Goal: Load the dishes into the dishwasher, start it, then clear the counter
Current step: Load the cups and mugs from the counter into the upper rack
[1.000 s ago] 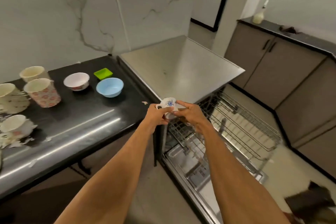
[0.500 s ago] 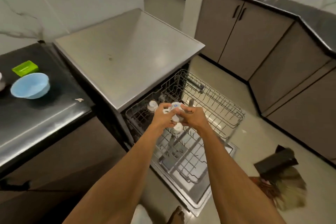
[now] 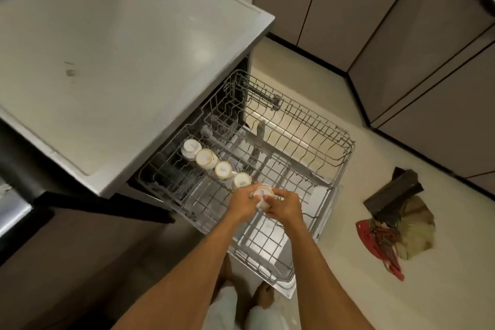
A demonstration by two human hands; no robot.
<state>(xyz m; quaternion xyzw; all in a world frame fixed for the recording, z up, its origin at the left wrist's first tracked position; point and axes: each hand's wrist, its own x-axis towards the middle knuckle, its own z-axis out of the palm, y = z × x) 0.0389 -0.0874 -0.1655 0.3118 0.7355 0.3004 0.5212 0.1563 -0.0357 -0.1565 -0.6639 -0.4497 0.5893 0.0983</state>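
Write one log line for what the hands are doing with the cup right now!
left hand + right hand: holding cup upside down | place: upper rack | row: four cups loaded

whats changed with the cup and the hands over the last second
Both hands carried the cup from the counter's edge down into the pulled-out dishwasher rack, turned it base up, and brought it to the near end of the row of four cups. The left hand and right hand kept their hold throughout. The rack stayed pulled out.
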